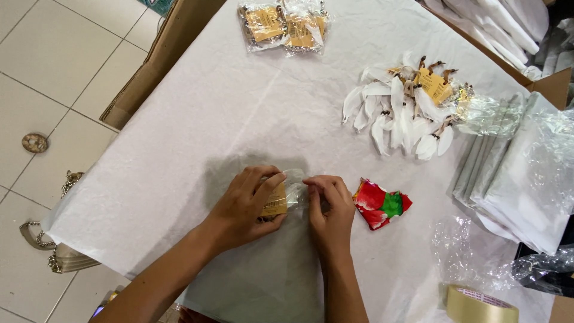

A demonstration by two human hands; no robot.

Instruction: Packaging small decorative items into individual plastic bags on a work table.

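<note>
- White-covered table (227,107), tiled floor at left, cardboard along the far edge.
- Left hand (246,206) and right hand (330,210) both pinch a clear packet (286,196) with a tan card, near the front edge.
- Crumpled red-green wrapper (380,203) just right of the right hand.
- Bare cloth ahead; feather pile (402,110), stacked bags (526,179), tape roll (481,305) crowd the right.

Beside the white table cover (197,113): crumpled red-and-green wrapper (380,204) near its middle, loose white feathers (399,113) farther back, two filled clear packets (284,25) at the far edge, tape roll (480,305) at the near corner, handbag (58,251) below on the floor.
</note>
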